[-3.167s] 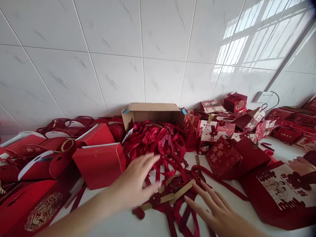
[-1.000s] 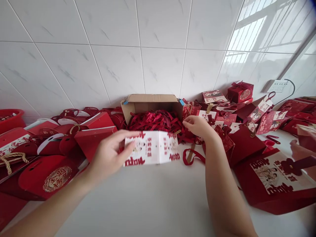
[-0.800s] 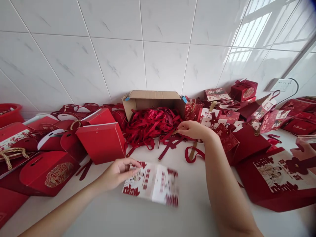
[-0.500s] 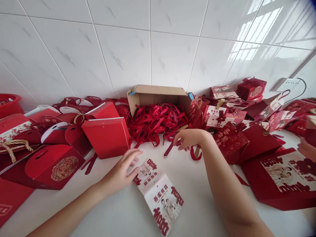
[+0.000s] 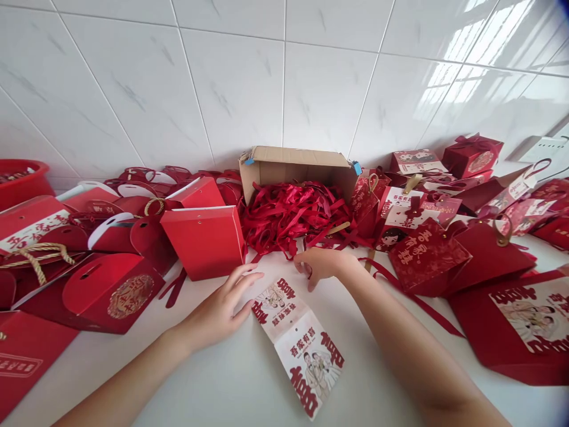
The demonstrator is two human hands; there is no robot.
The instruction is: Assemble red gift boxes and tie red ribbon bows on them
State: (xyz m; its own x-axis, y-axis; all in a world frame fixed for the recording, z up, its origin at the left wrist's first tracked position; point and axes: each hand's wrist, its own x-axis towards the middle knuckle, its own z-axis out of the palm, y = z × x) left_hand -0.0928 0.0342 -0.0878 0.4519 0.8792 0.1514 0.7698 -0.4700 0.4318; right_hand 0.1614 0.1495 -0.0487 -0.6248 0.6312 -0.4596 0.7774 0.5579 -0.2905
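A folded-open white and red printed card (image 5: 313,356) with a couple's picture lies flat on the white table, its crease across the middle. My left hand (image 5: 222,305) is beside the card's upper left corner, fingers stretched and apart, holding nothing. My right hand (image 5: 324,265) is above the card, at the front edge of a heap of red ribbons (image 5: 297,210). Its fingers curl downward, with a bit of dark red between them; what they grip is mostly hidden. One long red ribbon (image 5: 420,296) runs along the table to the right of my right forearm.
A cardboard box (image 5: 302,155) lies behind the ribbons against the tiled wall. Red gift boxes crowd both sides, among them an upright red box (image 5: 202,243) and a rope-handled box (image 5: 35,264). A red basin (image 5: 22,184) stands far left, and a large printed red bag (image 5: 511,332) lies right.
My right hand has drawn slightly left and lower, over the spot where a ribbon end showed. The ribbon by the forearm has uncurled. My left hand and the card stay put while the view shifts.
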